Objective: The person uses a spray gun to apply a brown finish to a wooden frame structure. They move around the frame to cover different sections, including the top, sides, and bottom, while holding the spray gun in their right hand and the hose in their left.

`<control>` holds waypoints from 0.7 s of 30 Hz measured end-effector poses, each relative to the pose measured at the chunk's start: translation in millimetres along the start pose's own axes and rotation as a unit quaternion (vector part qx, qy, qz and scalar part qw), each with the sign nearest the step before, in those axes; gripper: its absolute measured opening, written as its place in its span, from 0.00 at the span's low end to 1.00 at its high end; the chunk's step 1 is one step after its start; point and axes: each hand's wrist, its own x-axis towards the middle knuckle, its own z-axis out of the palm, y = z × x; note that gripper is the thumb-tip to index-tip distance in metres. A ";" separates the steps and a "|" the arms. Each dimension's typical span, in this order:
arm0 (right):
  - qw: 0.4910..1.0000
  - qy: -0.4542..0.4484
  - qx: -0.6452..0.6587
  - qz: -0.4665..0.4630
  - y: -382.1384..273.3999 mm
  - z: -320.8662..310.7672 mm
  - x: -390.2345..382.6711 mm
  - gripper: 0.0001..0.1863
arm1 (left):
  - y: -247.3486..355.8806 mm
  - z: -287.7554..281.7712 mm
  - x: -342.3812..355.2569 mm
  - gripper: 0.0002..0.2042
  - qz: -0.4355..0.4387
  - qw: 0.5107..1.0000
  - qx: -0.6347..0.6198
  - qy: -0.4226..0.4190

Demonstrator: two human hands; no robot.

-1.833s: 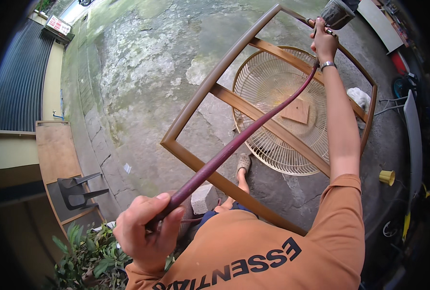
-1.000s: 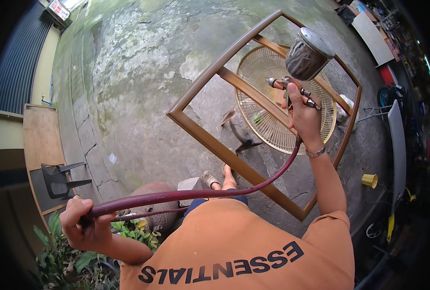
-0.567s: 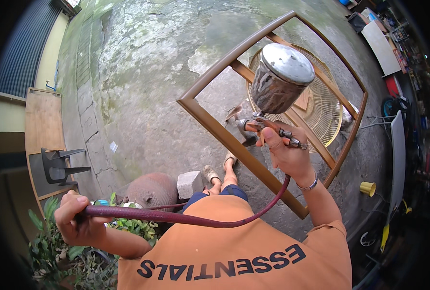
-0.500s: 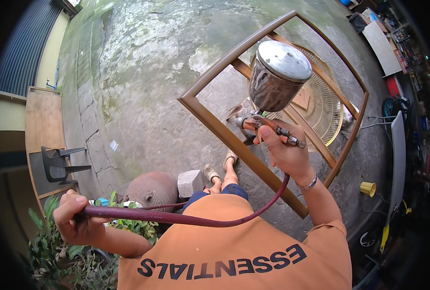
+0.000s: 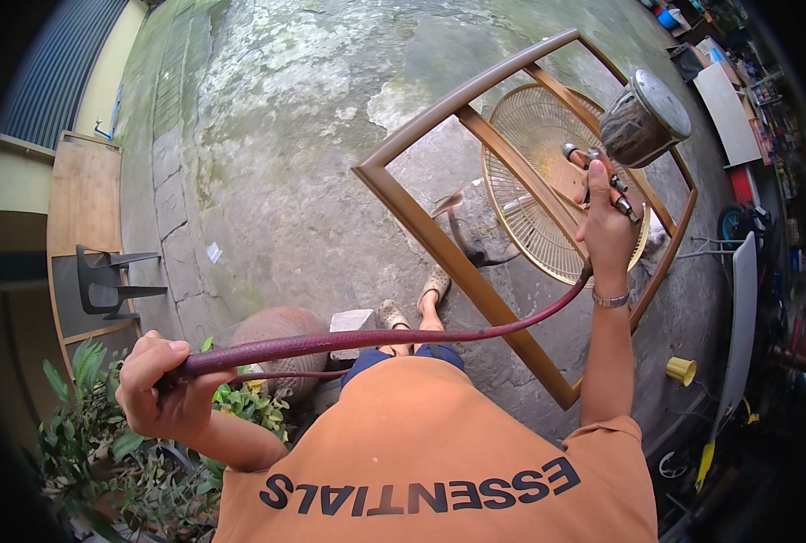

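Note:
My right hand is closed round the handle of a spray gun, whose stained metal paint cup stands tilted above it. A dark red air hose runs from below the gun's handle across my front. At the left, my left hand grips this hose. Under the spray gun lies a brown wooden frame with crossbars, held off the ground. Beneath its bars shows a round, gold-coloured wire fan guard. The gun's nozzle points left over the frame, apart from it.
A reddish rounded tank and a concrete block sit near my feet. Leafy plants grow at lower left. A dark plastic chair stands beside wooden boards. At right are a yellow cup and a pale panel.
My right hand has carried the spray gun to the right and farther out over the frame, uncovering more of the fan guard. My left hand has risen slightly, still holding the hose.

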 end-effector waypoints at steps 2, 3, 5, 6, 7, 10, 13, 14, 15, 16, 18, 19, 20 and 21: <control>0.998 -0.046 0.034 0.012 -7.2 4.3 -14.5 0.16 | -4.0 -0.7 0.8 0.21 0.011 1.000 0.003 0.008; 0.996 -0.070 0.053 0.018 -11.8 8.0 -22.2 0.16 | -4.3 -3.7 -0.8 0.20 0.003 1.000 0.006 0.014; 0.989 -0.111 0.084 0.044 -20.7 11.7 -37.2 0.16 | -8.4 -8.2 -2.9 0.20 -0.011 1.000 0.004 0.026; 0.985 -0.134 0.098 0.049 -22.9 12.4 -43.9 0.16 | -10.6 -10.4 -5.0 0.23 -0.020 0.999 0.028 0.027; 0.980 -0.157 0.112 0.055 -24.6 13.0 -50.3 0.16 | -13.9 -13.6 -6.7 0.25 -0.021 0.999 0.030 0.024; 0.965 -0.215 0.141 0.046 -26.8 14.7 -67.1 0.17 | -22.3 -21.7 -9.0 0.28 -0.022 0.999 0.022 0.027; 0.954 -0.259 0.133 0.066 -33.2 15.1 -63.9 0.17 | -22.8 -23.4 -10.1 0.29 -0.020 0.999 -0.002 0.037; 0.963 -0.241 0.114 0.049 -26.6 17.4 -57.2 0.17 | -21.3 -23.8 -11.5 0.29 -0.019 0.999 -0.005 0.030; 0.968 -0.217 0.115 0.048 -20.1 19.5 -47.4 0.17 | -20.9 -23.3 -11.9 0.29 -0.018 0.999 -0.008 0.027; 0.973 -0.195 0.117 0.048 -13.4 21.4 -35.8 0.17 | -15.9 -19.4 -8.0 0.28 -0.008 1.000 -0.006 0.025; 0.980 -0.152 0.120 0.045 -2.0 23.0 -10.6 0.17 | -7.6 -10.3 -3.9 0.28 -0.012 1.000 -0.011 0.008; 0.983 -0.131 0.120 0.043 3.5 22.6 3.2 0.18 | -3.5 -4.4 -2.0 0.27 -0.014 1.000 -0.014 -0.001; 0.987 -0.115 0.111 0.032 10.9 22.2 18.1 0.17 | 1.9 3.1 2.0 0.27 -0.017 1.000 -0.011 -0.006; 0.989 -0.099 0.103 0.023 20.9 21.1 33.9 0.17 | 7.3 12.1 4.3 0.26 -0.020 1.000 0.001 -0.012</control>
